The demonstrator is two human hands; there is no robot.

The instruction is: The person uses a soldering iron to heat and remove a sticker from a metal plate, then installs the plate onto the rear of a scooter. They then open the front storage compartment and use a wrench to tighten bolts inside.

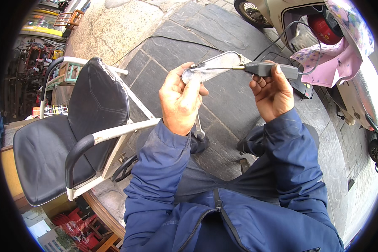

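My left hand [181, 101] grips the rounded end of a flat, elongated silvery piece [216, 63], its fingers and thumb closed on it. My right hand [271, 96] holds a black corded tool [271, 70] between thumb and fingers. The tool's slim rod with a brass collar [238, 67] lies across the silvery piece, its tip near my left thumb; whether it touches cannot be told. An open-ended wrench [199, 133] shows below my left hand, partly hidden.
A black padded chair [42, 159] with white tubing stands at left, before cluttered tools [38, 71]. At right are white scooters [361, 105], pink floral cloth [338, 63] and a red round object [321, 27]. A cable [159, 36] crosses the dark stone paving [214, 96].
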